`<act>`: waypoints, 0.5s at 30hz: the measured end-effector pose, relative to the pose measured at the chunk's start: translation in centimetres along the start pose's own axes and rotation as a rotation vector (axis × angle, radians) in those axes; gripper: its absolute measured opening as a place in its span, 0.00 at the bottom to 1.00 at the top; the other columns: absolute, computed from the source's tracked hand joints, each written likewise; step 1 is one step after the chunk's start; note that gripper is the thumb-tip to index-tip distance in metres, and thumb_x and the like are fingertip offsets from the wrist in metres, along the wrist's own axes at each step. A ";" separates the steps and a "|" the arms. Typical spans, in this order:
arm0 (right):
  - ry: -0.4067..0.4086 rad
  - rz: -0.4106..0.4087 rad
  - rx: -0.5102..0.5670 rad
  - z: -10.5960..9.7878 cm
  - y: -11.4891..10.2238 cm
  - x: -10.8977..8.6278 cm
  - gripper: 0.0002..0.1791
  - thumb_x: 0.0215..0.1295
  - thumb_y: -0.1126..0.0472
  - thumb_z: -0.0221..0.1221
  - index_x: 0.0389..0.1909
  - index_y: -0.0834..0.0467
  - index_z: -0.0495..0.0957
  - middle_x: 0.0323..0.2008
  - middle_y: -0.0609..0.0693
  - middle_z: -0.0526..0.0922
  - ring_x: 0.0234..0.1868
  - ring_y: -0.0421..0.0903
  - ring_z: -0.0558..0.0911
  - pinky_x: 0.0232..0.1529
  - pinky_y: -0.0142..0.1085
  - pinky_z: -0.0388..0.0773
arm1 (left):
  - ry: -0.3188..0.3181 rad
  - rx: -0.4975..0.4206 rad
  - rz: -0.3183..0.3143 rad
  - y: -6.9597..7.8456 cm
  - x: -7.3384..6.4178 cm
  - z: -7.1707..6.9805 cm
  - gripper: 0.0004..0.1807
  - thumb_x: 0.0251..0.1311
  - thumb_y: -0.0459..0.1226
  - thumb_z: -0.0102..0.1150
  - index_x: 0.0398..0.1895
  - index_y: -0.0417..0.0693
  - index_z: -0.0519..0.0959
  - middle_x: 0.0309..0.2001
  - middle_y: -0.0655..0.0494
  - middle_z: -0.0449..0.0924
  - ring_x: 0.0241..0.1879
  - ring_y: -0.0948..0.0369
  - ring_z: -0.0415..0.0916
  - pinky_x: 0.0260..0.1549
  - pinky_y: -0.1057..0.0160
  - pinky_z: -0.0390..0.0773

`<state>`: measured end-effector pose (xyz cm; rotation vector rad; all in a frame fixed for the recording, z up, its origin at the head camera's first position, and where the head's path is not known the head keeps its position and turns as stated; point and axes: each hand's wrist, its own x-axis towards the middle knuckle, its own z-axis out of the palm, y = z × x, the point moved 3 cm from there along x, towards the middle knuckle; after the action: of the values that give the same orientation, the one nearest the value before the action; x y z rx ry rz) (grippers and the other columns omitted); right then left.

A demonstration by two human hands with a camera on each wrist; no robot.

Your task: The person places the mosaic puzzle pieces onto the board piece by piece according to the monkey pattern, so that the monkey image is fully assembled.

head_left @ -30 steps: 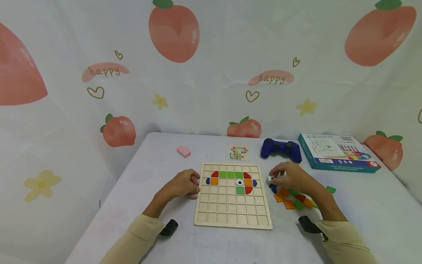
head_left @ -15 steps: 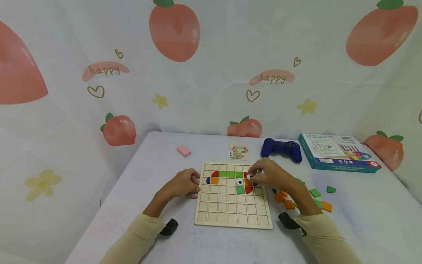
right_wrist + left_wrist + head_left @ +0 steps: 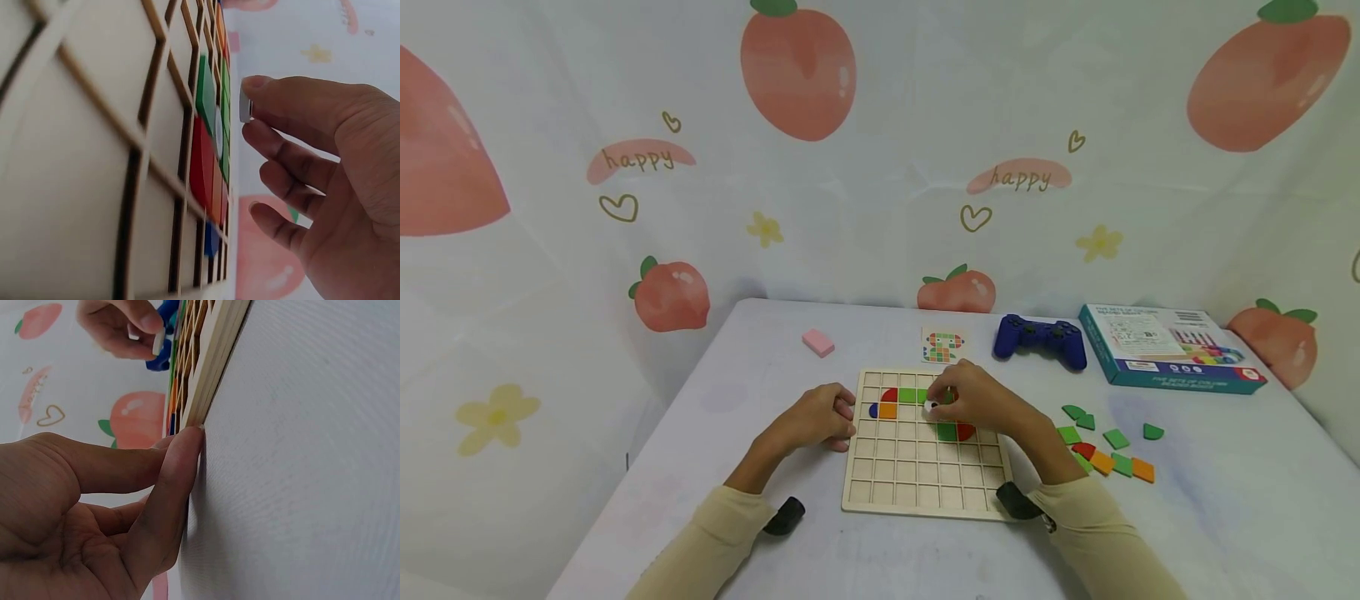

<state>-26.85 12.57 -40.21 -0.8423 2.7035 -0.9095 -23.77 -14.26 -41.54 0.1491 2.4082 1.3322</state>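
Note:
My right hand (image 3: pixel 973 396) pinches a small white tile with a black dot (image 3: pixel 931 407) between thumb and finger, over the wooden grid board (image 3: pixel 906 473). In the right wrist view this tile (image 3: pixel 245 103) appears edge-on, a little off the board's face. My left hand (image 3: pixel 816 417) holds the board's left edge, thumb and finger together at the rim in the left wrist view. Set in the grid are a red quarter-round tile (image 3: pixel 890 395), green tiles (image 3: pixel 907 396), an orange square (image 3: pixel 887 411) and a blue half-round (image 3: pixel 873 411). The right hand hides other tiles.
Loose green, orange and red tiles (image 3: pixel 1102 463) lie right of the board. Behind it are a pattern card (image 3: pixel 938 353), a blue game controller (image 3: pixel 1040 338) and a flat box (image 3: pixel 1172 346). A pink block (image 3: pixel 817 342) lies at the back left.
My right hand has moved left from beside the loose tiles to over the board, carrying the dotted white tile. My left hand has stayed at the board's edge.

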 end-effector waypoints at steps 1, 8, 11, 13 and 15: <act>-0.004 0.000 0.003 0.2 -0.2 0.1 0.08 0.65 0.57 0.73 0.43 0.53 0.91 0.37 0.40 0.85 0.46 0.45 0.75 0.51 0.44 0.77 | 0.000 -0.001 0.000 0.0 0.0 0.0 0.23 0.62 0.23 0.65 0.61 0.32 0.75 0.44 0.46 0.77 0.31 0.59 0.81 0.33 0.63 0.89; 0.003 -0.036 -0.022 1.1 -1.5 1.0 0.08 0.65 0.57 0.74 0.42 0.55 0.91 0.38 0.41 0.86 0.47 0.45 0.78 0.77 0.59 0.64 | -0.003 -0.012 0.004 -0.2 0.1 0.0 0.23 0.62 0.23 0.66 0.61 0.31 0.75 0.44 0.46 0.77 0.31 0.59 0.81 0.33 0.63 0.89; 0.011 -0.050 -0.059 1.5 -1.9 1.3 0.07 0.65 0.57 0.74 0.41 0.54 0.91 0.37 0.41 0.86 0.45 0.44 0.78 0.67 0.58 0.72 | -0.003 -0.014 0.000 -0.2 0.1 0.0 0.23 0.61 0.23 0.66 0.61 0.32 0.75 0.44 0.46 0.77 0.31 0.58 0.81 0.33 0.63 0.90; 0.011 -0.053 -0.077 1.7 -2.0 1.5 0.07 0.65 0.57 0.74 0.41 0.54 0.91 0.37 0.42 0.85 0.45 0.44 0.78 0.65 0.58 0.73 | -0.003 -0.016 -0.001 -0.2 0.2 0.0 0.23 0.61 0.23 0.66 0.61 0.32 0.75 0.44 0.46 0.77 0.31 0.59 0.81 0.33 0.62 0.90; 0.010 -0.058 -0.098 1.9 -2.1 1.6 0.07 0.65 0.57 0.74 0.41 0.54 0.91 0.38 0.43 0.85 0.46 0.44 0.78 0.64 0.57 0.74 | -0.002 -0.014 -0.002 -0.2 0.2 0.0 0.23 0.62 0.23 0.66 0.61 0.32 0.75 0.44 0.46 0.77 0.31 0.59 0.81 0.33 0.62 0.90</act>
<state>-26.60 9.27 -40.44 -0.9417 2.7653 -0.8001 -23.93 -14.37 -41.78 0.1448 2.3957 1.3476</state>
